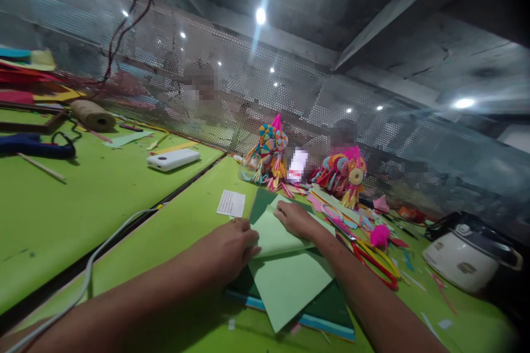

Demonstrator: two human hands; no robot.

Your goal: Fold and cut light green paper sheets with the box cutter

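Note:
A light green sheet of paper [275, 234] is partly folded over in front of me. My left hand [236, 248] has its fingers closed at the left corner of this sheet. My right hand [296, 219] is curled on the sheet's upper part, fingertips at its top edge. Another light green piece [290, 286], perhaps part of the same sheet, extends toward me below the fold. Underneath lies dark green paper [335, 309], with blue strips [327, 324] showing along its near edge.
Scissors with red handles [372, 267] lie right of my right hand, before a rice cooker [464, 253]. Colourful paper ornaments [271, 148] and a lit phone [297, 165] stand behind. Left are a white cable [89, 264], a white power bank [173, 159] and a twine roll [93, 115].

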